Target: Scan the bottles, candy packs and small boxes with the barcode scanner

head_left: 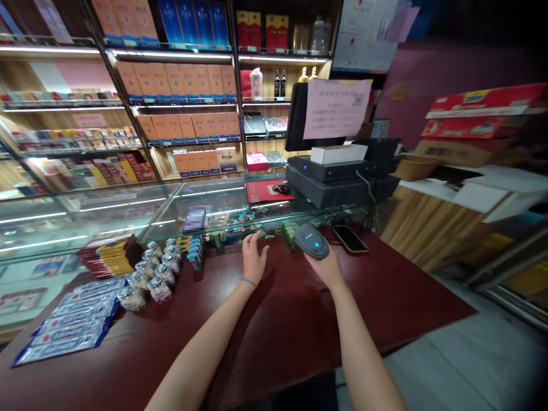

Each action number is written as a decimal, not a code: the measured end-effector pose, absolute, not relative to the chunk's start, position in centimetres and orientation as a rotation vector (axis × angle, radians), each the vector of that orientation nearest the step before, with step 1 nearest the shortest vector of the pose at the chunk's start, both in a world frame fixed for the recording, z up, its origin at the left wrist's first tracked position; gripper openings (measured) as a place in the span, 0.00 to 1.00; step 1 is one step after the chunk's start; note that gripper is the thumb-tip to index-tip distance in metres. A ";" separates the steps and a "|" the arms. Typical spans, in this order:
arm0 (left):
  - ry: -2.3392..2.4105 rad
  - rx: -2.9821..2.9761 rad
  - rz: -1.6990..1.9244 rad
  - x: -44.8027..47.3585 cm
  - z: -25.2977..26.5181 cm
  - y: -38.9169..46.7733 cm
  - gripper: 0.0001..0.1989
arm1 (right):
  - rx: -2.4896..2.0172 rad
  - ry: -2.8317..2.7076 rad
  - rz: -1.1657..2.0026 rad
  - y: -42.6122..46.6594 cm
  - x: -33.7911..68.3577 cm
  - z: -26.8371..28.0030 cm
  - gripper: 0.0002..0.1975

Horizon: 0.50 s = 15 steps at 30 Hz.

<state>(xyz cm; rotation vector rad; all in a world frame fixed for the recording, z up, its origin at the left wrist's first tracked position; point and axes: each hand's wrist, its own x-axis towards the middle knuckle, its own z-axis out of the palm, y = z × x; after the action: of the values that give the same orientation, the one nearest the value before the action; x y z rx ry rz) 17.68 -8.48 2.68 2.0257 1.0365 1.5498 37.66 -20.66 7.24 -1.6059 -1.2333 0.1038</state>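
Observation:
My right hand (326, 267) is wrapped round a grey barcode scanner (311, 240) with a blue light on top, held above the dark red table. Most of those fingers are hidden beneath the scanner. My left hand (254, 258), with a thin band at the wrist, is low over the table, fingers stretched out and thumb apart, holding nothing. Between the hands, just left of the scanner, stands a small green pack (289, 235). A black phone (350, 239) lies to the right of the scanner.
Left on the table (274, 331) are small jars (160, 289) in rows, small teal boxes (195, 251), maroon and yellow packs (112, 256) and blue-white packets (71, 322). Behind run a glass counter (162, 211), a mouse (281, 188) and a monitor (297, 120). Cartons (471, 128) stack at right.

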 end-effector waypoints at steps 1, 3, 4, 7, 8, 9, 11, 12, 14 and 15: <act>0.980 2.048 1.508 19.1 2.7 -8.9 0.26 | -1.600 -1.186 0.110 -20.8 38.2 7.3 0.22; 0.930 2.028 1.461 21.7 2.4 -9.4 0.27 | -1.591 -1.102 0.143 -21.0 39.2 7.5 0.18; 0.923 2.012 1.439 22.9 2.2 -9.6 0.28 | -1.582 -1.068 0.167 -21.2 39.6 7.6 0.16; 0.911 1.993 1.380 25.6 1.3 -9.6 0.30 | -1.526 -0.995 0.241 -21.5 40.3 7.8 0.12; 0.903 1.998 1.363 26.1 1.0 -9.6 0.30 | -1.508 -0.983 0.260 -21.6 40.4 7.8 0.13; 0.896 2.003 1.350 26.6 0.7 -9.5 0.30 | -1.494 -0.976 0.273 -21.6 40.5 7.7 0.14; 0.892 2.005 1.330 27.1 0.4 -9.4 0.29 | -1.480 -0.976 0.285 -21.7 40.7 7.6 0.16; 0.893 2.004 1.323 27.3 0.3 -9.3 0.28 | -1.476 -0.976 0.285 -21.6 40.7 7.6 0.16; 0.889 2.002 1.312 27.4 0.2 -9.2 0.25 | -1.469 -0.975 0.289 -21.6 40.8 7.5 0.15; 0.884 2.000 1.310 27.4 0.3 -9.2 0.23 | -1.467 -0.972 0.291 -21.6 40.8 7.5 0.15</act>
<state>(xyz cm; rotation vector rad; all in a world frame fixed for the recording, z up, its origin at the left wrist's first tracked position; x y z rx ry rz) 27.37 -9.23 0.25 2.0002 0.8840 1.3105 40.78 -21.60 7.45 -1.4669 -0.9716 0.2907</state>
